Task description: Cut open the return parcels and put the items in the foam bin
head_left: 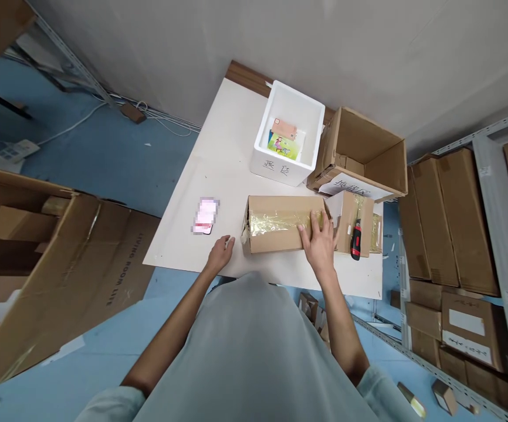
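Observation:
A brown cardboard box (pixel 280 240) lies lengthwise on the white table (pixel 183 234), with shiny clear tape along its top. My right hand (pixel 319 243) rests on the box's right end, fingers spread over the tape. My left hand (pixel 221 253) hovers by the table's front edge, left of the box and apart from it. Its fingers are loosely bent, and nothing shows in them. The box's left end looks rough, with loose flaps or tape. A phone (pixel 205 215), blurred out, lies beyond my left hand. A red and black box cutter (pixel 356 240) rests on a smaller taped carton (pixel 346 225) to the right.
A white foam bin (pixel 275 170) holding a pink box (pixel 284 129) and a green printed packet (pixel 283 146) stands behind. Beside it is an open carton (pixel 371 138). Shelves of cartons (pixel 447 217) flank the right; a large open carton (pixel 82 264) stands left.

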Demonstrator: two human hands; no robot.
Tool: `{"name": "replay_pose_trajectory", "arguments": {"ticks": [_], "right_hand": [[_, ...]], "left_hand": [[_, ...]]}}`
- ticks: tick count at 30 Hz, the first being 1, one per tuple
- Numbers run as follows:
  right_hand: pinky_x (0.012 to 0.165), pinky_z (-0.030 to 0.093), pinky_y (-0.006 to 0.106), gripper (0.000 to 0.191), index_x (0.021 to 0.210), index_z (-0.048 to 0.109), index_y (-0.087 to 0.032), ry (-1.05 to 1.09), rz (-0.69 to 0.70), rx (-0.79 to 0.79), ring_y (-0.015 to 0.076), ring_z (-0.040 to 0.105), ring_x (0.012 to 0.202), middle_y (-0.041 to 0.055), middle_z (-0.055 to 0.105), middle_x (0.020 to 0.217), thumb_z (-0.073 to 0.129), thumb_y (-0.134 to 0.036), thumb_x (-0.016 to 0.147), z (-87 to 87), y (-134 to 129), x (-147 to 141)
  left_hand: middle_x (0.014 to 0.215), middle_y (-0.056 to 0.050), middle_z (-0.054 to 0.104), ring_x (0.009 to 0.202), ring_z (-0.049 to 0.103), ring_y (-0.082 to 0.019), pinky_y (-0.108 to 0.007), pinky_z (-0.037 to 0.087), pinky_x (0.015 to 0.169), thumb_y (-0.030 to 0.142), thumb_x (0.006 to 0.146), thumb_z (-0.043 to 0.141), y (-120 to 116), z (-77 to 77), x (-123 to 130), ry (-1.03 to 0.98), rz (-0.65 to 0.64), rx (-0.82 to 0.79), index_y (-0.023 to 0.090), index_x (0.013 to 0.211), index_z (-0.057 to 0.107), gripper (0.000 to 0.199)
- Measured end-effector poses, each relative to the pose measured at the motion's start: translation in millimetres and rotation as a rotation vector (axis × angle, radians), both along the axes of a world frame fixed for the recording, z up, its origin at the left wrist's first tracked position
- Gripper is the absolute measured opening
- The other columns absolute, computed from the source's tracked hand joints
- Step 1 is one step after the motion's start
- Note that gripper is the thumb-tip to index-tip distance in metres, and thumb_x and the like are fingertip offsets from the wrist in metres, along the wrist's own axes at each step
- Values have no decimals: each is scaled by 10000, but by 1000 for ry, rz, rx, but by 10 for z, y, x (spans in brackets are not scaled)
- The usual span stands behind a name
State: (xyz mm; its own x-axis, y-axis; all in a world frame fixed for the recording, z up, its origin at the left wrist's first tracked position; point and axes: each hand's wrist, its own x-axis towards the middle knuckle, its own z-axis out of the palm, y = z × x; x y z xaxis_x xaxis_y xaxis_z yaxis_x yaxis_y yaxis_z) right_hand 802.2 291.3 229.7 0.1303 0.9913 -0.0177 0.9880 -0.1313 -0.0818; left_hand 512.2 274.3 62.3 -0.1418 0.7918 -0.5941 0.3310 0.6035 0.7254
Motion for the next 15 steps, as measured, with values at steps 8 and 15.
{"name": "replay_pose_trajectory", "arguments": {"ticks": [8,15], "right_hand": [[1323,273,638,645,1667,537,-234,67,-38,73,371,294,1669,167,418,1771,417,-586,1140,-80,-43,557],[1283,374,577,566,1518,694,-236,169,33,274,328,523,1518,192,578,1615,444,-582,1145,-345,-96,659]], "left_hand": [[1535,-238,663,1450,596,-372,-429,445,1198,547,1071,511,155,-220,340,-279,21,-140,108,1327,673,534],[1713,-266,475,1571,518,-336,-413,433,1250,678,1097,456,302,-274,396,-519,180,-277,125,1582,507,737]]}}
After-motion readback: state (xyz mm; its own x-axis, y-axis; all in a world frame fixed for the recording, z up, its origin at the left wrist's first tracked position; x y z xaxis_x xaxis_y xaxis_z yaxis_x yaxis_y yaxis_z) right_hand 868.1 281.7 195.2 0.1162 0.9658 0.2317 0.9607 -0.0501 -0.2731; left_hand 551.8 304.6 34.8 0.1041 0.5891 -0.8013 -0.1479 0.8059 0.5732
